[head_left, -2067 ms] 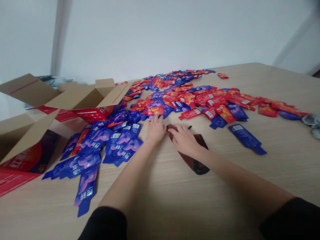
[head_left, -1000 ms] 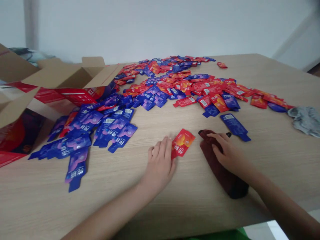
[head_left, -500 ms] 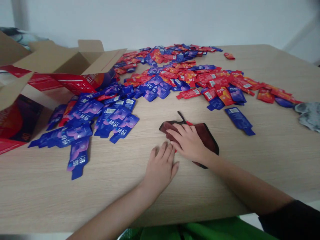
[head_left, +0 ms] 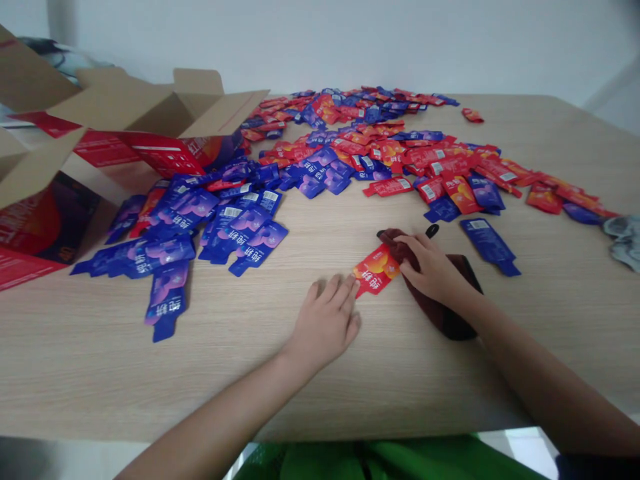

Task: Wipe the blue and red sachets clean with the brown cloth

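Observation:
A red and orange sachet (head_left: 376, 269) lies flat on the table between my hands. My left hand (head_left: 325, 320) rests on the tabletop with fingers stretched out, their tips touching the sachet's left edge. Bunched under the fingers of my right hand (head_left: 430, 267) is a dark brown cloth with black edging (head_left: 463, 327), and a black loop sticks out beyond it. The cloth covers the sachet's upper right corner. Just right of the cloth lies a single blue sachet (head_left: 489, 244).
Open cardboard boxes (head_left: 215, 117) stand at the left. Fanned blue sachets (head_left: 245, 233) lie in front of them. A long heap of red and blue sachets (head_left: 440, 157) stretches across the back. At the right edge is a crumpled grey cloth (head_left: 623, 233).
My right hand has drawn the brown cloth to the right, uncovering most of the red sachet. My left hand stays nearly in place. The view has shifted slightly.

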The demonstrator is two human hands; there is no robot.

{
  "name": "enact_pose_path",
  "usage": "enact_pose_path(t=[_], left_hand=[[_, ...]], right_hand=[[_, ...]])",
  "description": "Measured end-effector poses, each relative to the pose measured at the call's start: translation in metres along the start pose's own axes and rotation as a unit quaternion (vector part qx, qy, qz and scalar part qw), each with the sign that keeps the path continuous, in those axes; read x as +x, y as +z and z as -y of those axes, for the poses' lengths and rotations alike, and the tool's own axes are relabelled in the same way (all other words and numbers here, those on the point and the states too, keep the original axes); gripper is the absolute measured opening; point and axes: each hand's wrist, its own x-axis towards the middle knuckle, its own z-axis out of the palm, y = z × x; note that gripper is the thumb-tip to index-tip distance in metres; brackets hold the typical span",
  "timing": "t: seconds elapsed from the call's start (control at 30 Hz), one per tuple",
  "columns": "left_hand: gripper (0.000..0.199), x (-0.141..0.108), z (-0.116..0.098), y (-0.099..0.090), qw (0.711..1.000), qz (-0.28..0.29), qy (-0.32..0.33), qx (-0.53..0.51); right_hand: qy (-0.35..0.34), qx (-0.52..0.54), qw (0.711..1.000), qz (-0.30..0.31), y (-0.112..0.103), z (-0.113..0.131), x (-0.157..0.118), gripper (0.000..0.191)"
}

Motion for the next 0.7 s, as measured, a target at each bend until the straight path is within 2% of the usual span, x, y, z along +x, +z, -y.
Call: enact_pose_path(t=[0.13,0.3,0.37,0.43,0.5,0.53,0.57,0.63,0.7], left_hand=[[0.062,0.001,-0.006,0.001,0.998,-0.018,-0.062,-0.003],[0.064,0.001,-0.007,0.001,0.997,-0.006,-0.080,-0.008],[0.064,0.001,-0.007,0.000,0.997,0.000,-0.076,-0.003],[0.065,0.001,-0.007,-0.001,0.997,0.005,-0.077,0.003],[0.066,0.001,-0.008,-0.002,0.997,0.009,-0.082,0.009],[0.066,0.002,-0.009,-0.003,0.996,0.011,-0.082,0.012],[0.065,0.002,-0.010,-0.003,0.996,0.013,-0.082,0.015],[0.061,0.002,-0.010,-0.003,0.996,0.017,-0.082,0.018],[0.057,0.002,-0.010,-0.003,0.996,0.020,-0.082,0.018]], right_hand=[[-0.014,-0.008,0.999,0.039,-0.005,0.011,-0.010,0.036],[-0.005,0.041,0.998,0.048,-0.016,0.021,-0.016,0.039],[0.028,0.077,0.997,0.005,-0.026,0.025,-0.010,0.042],[0.049,0.099,0.991,-0.072,-0.035,0.036,0.000,0.046],[0.040,0.102,0.986,-0.127,-0.038,0.054,0.010,0.047],[0.024,0.094,0.987,-0.129,-0.036,0.064,0.014,0.047],[0.004,0.076,0.991,-0.111,-0.030,0.075,0.017,0.045],[-0.040,0.014,0.998,-0.037,-0.013,0.093,0.019,0.042],[-0.073,-0.052,0.996,0.025,0.007,0.103,0.018,0.041]])
